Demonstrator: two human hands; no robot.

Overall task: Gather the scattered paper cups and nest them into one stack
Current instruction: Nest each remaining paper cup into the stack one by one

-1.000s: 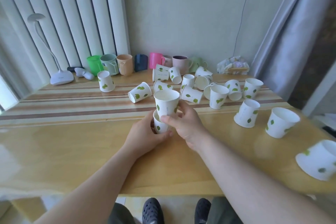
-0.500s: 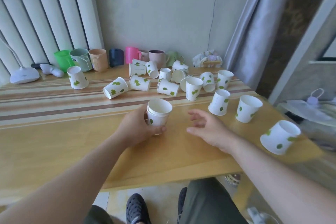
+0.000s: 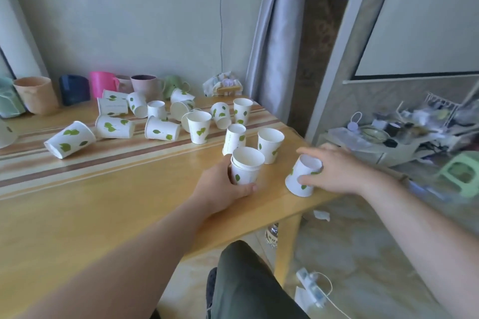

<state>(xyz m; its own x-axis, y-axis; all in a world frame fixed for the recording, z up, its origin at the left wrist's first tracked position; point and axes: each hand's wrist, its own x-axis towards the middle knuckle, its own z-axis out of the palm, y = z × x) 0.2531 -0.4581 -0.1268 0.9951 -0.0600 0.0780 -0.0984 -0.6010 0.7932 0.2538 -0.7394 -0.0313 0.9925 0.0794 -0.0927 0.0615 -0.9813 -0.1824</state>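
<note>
Wooden table (image 3: 108, 204): left hand (image 3: 220, 189) grips the light stack (image 3: 246, 168); right hand (image 3: 334, 173) loosely pinches a crushable cup (image 3: 302, 176) by its wall.

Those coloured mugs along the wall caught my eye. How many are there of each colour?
Teal mug: 1 (cut off by the picture's edge)
Tan mug: 1
Navy mug: 1
Bright pink mug: 1
Pale pink mug: 1 (partly hidden)
Mauve mug: 1
Light green mug: 1
Total: 7
</note>
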